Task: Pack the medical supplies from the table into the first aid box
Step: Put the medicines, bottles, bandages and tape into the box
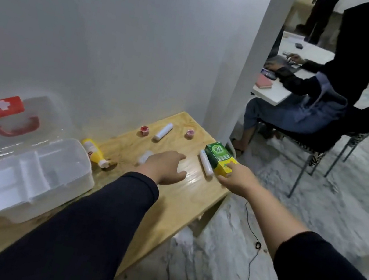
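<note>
We see a pale wooden table (175,202) with a smooth, slightly glossy top, and at nine o'clock a first aid box (36,178) of matt white plastic under a clear glossy lid (16,125). At two o'clock, the green and yellow carton (218,158) looks like printed card, and both sleeves (95,222) are dark matt cloth.

A white cross (2,105) stood on the red latch plate of the first aid box's clear lid (8,123), the only sign on the box. The green and yellow carton (218,157) at the desk's far edge bore the large letters "OB" in a white oval on its green face; the smaller print beneath them was too blurred to read. The yellow bottle (93,152) lying on the desk carried a white label with red marks, not legible.
</note>
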